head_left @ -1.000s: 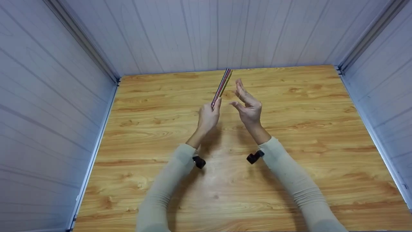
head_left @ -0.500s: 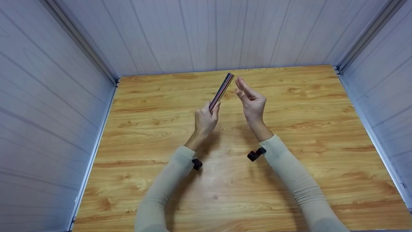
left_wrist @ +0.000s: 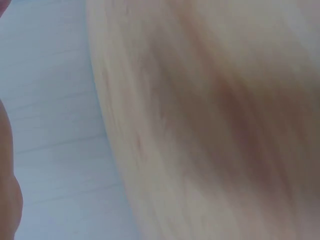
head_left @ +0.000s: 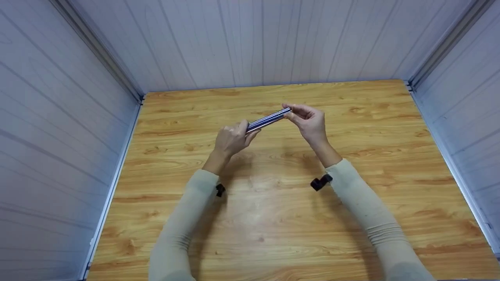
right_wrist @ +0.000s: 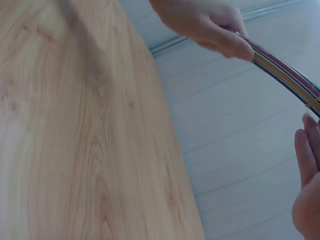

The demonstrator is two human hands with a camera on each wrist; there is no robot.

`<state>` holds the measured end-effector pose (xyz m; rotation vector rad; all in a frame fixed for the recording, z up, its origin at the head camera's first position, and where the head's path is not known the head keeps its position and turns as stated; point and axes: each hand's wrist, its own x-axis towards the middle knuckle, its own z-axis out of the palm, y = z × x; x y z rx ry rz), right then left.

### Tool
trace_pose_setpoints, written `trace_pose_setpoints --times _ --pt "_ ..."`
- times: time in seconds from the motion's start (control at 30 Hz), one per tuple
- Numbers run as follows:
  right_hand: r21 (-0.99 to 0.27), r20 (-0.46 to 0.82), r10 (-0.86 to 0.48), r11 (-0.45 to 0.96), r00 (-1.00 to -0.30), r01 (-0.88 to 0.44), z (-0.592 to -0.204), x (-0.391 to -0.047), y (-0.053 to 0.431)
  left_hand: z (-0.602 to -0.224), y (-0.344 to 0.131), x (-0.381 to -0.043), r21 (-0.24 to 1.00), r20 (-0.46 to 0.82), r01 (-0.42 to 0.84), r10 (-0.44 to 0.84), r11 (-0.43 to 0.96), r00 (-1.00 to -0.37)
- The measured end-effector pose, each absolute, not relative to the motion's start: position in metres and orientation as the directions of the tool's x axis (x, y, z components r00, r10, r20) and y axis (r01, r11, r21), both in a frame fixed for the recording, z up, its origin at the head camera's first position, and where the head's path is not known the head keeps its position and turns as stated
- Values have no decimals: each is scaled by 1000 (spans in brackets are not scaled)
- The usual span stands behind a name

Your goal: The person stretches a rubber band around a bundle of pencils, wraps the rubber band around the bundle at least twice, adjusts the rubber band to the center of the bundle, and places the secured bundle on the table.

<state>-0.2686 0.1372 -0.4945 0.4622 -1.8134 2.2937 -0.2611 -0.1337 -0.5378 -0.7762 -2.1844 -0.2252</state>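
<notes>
A bundle of slim striped pencils (head_left: 269, 119), dark blue and white on its upper side, is held above the table. My left hand (head_left: 230, 139) grips its lower left end, thumb underneath. At the far end, the fingers and thumb of my right hand (head_left: 312, 123) close around the pencil tips. In the right wrist view, yellow and red sides of the pencils (right_wrist: 285, 72) show. A thin pale rubber band (right_wrist: 311, 104) crosses them by the right fingertips. The left wrist view catches only a strip of the left hand (left_wrist: 6, 185).
Beneath both hands lies a wood-grain table (head_left: 258, 218). White panelled walls (head_left: 250, 43) stand at the back and both sides. A small black camera mount (head_left: 321, 182) is on the right wrist, another (head_left: 220, 190) on the left.
The pencil bundle has swung from steep to nearly level as the left hand moved left and turned. The right hand, first apart from it with a thin loop on its fingers, now meets the far end.
</notes>
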Motion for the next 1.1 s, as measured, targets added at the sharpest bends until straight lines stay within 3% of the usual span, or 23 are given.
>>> trace_pose_setpoints --times 0.23,0.57,0.83,1.1 --pt "-971 236 -232 -89 -944 -221 -492 -272 149 -526 -152 -263 -241 671 629 595 739 -443" --pt "-977 153 -387 76 -909 -197 -490 -274 157 -519 -154 -261 -341 650 607 647 718 -400" --pt "-955 241 -428 56 -871 -292 -494 -273 161 -521 -152 -259 -311 631 625 648 716 -428" --pt "-956 273 -442 -27 -854 -291 -500 -273 169 -520 -153 -254 -277 627 634 635 722 -450"
